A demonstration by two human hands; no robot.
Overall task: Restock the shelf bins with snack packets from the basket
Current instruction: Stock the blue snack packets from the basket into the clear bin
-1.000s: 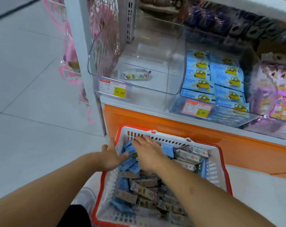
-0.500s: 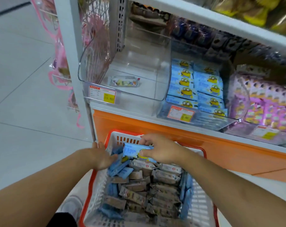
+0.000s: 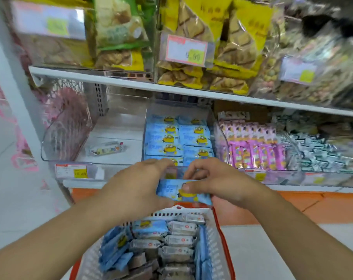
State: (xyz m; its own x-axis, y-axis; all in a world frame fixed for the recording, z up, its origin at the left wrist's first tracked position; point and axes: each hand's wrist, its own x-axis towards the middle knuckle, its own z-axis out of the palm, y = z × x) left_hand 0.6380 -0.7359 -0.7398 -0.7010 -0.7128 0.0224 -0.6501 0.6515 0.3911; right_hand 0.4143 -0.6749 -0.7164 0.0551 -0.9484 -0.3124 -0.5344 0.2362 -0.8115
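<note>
While both grip, blue packet (image 3: pixel 183 191) spans left hand (image 3: pixel 140 184) to right hand (image 3: pixel 218 182)

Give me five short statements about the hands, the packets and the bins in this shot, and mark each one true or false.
1. Both hands hold a blue packet above the basket. True: the left hand and right hand grip it from either side.
2. The left bin is packed full. False: only a single packet lies in it.
3. The middle bin holds blue packets like the held one. True.
4. The basket holds only blue packets. False: grey-white packets lie among them.
5. The bin right of the blue one holds yellow bags. False: it holds pink packets; the yellow bags sit on the shelf above.
</note>
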